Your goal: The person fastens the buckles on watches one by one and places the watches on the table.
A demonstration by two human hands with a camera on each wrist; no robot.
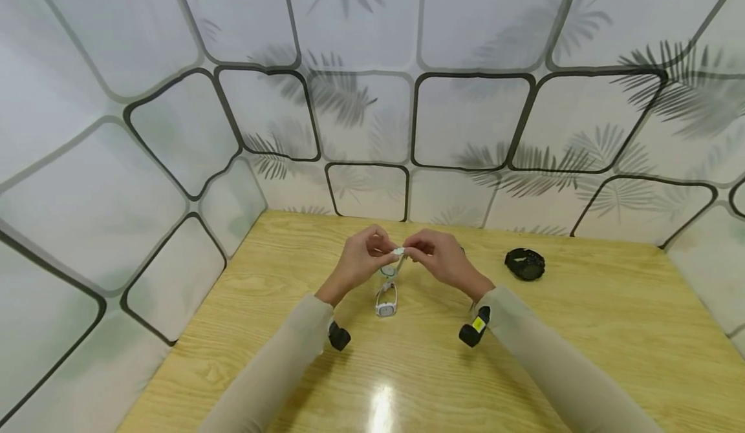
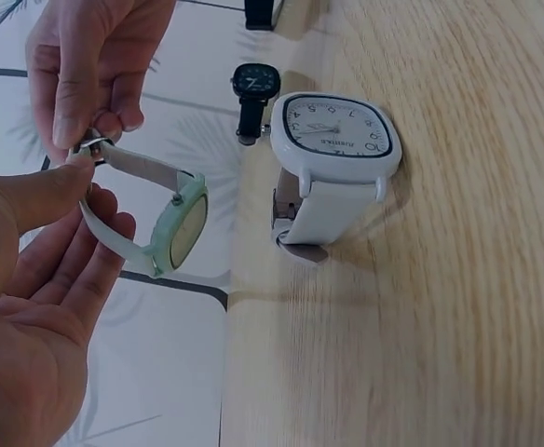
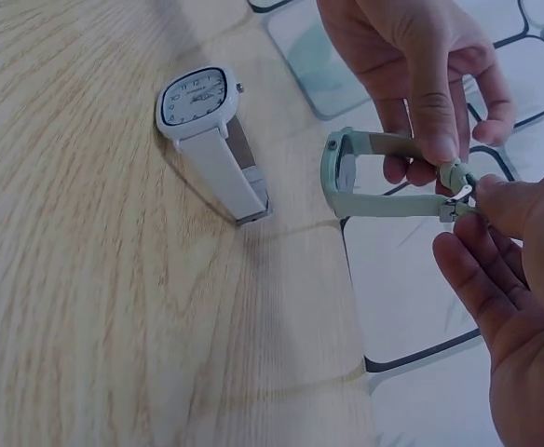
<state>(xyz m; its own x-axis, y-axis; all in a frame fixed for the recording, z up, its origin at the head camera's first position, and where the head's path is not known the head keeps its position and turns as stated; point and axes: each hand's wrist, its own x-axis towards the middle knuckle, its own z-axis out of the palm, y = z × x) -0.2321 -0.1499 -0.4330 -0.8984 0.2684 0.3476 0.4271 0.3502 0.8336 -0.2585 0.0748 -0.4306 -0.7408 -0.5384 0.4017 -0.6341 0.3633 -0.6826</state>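
Between both hands hangs a mint-green wristwatch [image 3: 384, 205], its strap looped and its case lowest in the head view. My left hand [image 1: 362, 260] pinches one part of the strap near the buckle [image 3: 452, 207] with thumb and forefinger. On the buckle's other side, my right hand [image 1: 445, 260] pinches the strap end. Fingertips partly hide how the strap passes through the buckle. Below the hands, a white wristwatch [image 1: 387, 304] stands on the table with its strap closed in a loop. Its dial [image 2: 335, 128] faces up in the left wrist view.
A black wristwatch [image 1: 525, 264] lies on the wooden table [image 1: 611, 329] to the right. A smaller black watch [image 2: 256, 82] stands behind the white one, mostly hidden by my right hand in the head view. Patterned cloth walls [image 1: 367, 116] enclose the table's back and left.
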